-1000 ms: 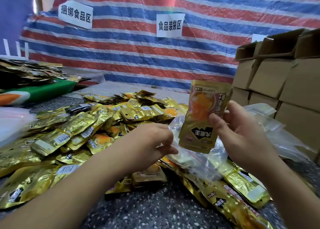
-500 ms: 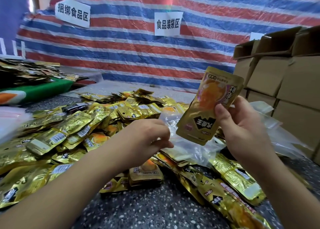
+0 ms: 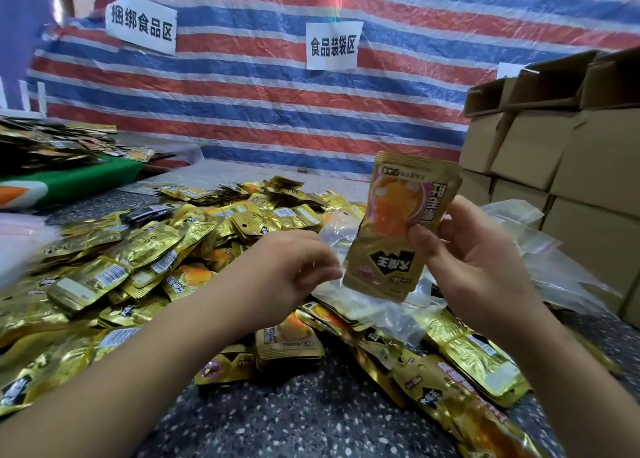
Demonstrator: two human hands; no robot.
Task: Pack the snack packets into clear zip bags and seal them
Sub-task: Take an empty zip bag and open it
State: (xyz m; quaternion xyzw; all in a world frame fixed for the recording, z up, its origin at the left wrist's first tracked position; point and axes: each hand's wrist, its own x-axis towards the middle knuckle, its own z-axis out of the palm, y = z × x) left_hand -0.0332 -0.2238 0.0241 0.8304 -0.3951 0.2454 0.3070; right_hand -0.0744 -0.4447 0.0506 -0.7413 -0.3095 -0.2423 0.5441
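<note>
Packet upright again, hands lowered

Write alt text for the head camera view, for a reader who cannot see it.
A person's right hand holds a gold snack packet upright while the left hand pinches the edge of a clear zip bag just beneath it. Loose gold packets cover the speckled table, with cardboard boxes stacked at right.

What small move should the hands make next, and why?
Probably lower the packet into the clear bag. The right hand holds it upright just above the bag, and the left hand pinches the bag's edge beside it.
</note>
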